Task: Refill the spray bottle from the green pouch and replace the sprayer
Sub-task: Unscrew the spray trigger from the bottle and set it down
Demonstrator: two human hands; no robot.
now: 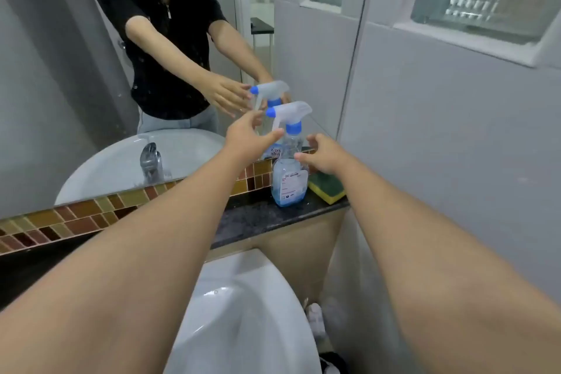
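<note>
Head view: spray bottle (290, 174) stands upright on the dark stone ledge (258, 218) below the mirror (76, 85), directly between the two outstretched hands. Its sprayer (290, 114) with the blue collar is seated on the neck, so it has not yet been removed. Blue liquid fills only the lowest part of the bottle, which fits the need for a refill.

Left hand (247, 138) is released, fingers spread, just left of the sprayer trigger and apparently not yet touching it. Right hand (323, 153) is also released, fingers curled loosely, just right of the bottle shoulder, with a small gap visible. Judgement: the hands approach from both sides so that one can steady the body while the other turns the collar.

Sponge (326, 190), yellow and green, lies on the ledge under the right hand, touching or just beside the bottle base. Washbasin (243, 313) sits below both forearms.

Green pouch: not in view. It must be located before pouring can begin.
</note>
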